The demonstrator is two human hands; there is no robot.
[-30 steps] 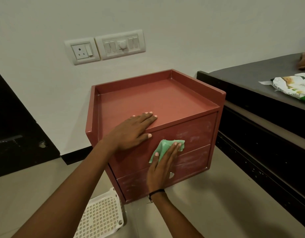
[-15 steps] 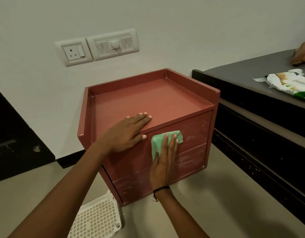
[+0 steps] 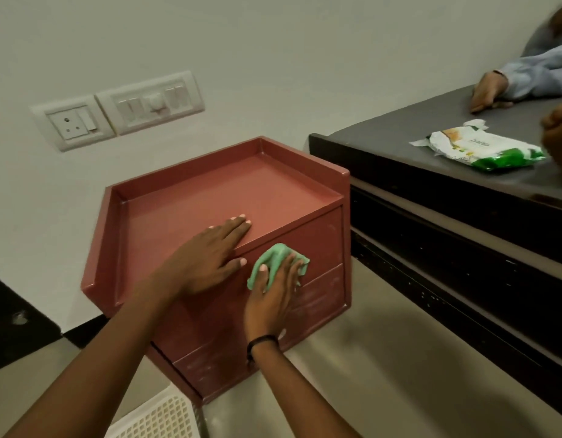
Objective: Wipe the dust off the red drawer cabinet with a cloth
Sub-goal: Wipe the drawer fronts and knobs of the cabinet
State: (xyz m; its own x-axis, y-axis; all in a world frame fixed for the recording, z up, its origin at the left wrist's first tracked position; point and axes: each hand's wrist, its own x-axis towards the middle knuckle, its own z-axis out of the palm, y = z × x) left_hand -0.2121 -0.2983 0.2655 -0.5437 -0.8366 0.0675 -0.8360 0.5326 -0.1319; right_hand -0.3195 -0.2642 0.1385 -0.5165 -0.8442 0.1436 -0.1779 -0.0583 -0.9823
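The red drawer cabinet (image 3: 210, 197) stands on the floor against the white wall, its tray-like top facing me and two drawer fronts below. My left hand (image 3: 207, 257) lies flat on the front edge of the top, fingers spread. My right hand (image 3: 270, 295) presses a crumpled green cloth (image 3: 274, 257) against the upper drawer front, just under the top edge. Pale dust streaks show on the lower drawer front.
A dark low table (image 3: 447, 184) stands right of the cabinet, with a green-and-white wipes packet (image 3: 482, 150) on it and another person's hand (image 3: 488, 93) resting at its far end. A white perforated basket (image 3: 159, 418) lies on the floor at bottom left. A socket and switch plate (image 3: 115, 109) are on the wall.
My right hand has slid the cloth up the drawer front toward the top edge. My view has shifted, so the cabinet sits lower and another person's arm shows at right.
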